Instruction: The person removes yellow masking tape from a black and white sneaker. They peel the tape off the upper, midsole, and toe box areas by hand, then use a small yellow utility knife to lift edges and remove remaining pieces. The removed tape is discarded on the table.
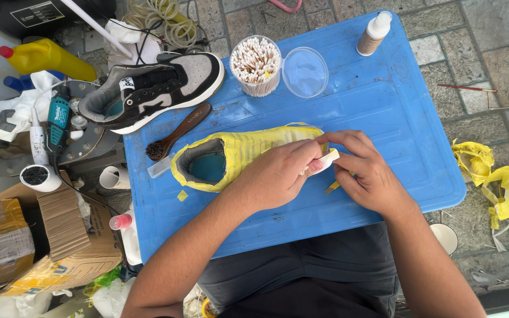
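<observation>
- Stone-paved floor (490,53) all round, grey blocks, with a blue plastic lid (396,118) laid flat as a desk on the lap.
- At centre of the lid: shoe wrapped in yellow tape (248,150), lying on its side, opening towards 9 o'clock, teal insole showing inside.
- Left hand (278,176) clenched over the toe end of the taped shoe, pinching a small white piece (327,160) at the fingertips.
- Right hand (366,174) at 3 o'clock of the shoe, fingers curled in, touching the same white piece from the other side; grasp on it shared, cannot tell which hand bears it more.
- At 11 o'clock of the lid: grey, black and white sneaker (154,88), half over the edge.
- Just below it, a wooden brush (175,134), bristles down towards 8 o'clock.
- At 12 o'clock: clear tub of cotton swabs (255,63), its round clear cover (305,72) just beside.
- At 1 o'clock: small bottle with a white cap (374,33).
- Off the lid at 3 o'clock: crumpled yellow tape scraps (496,176) on the floor.
- Off the lid at 9 o'clock: teal power tool (58,121), yellow bottle (45,57), torn cardboard box (48,241).
</observation>
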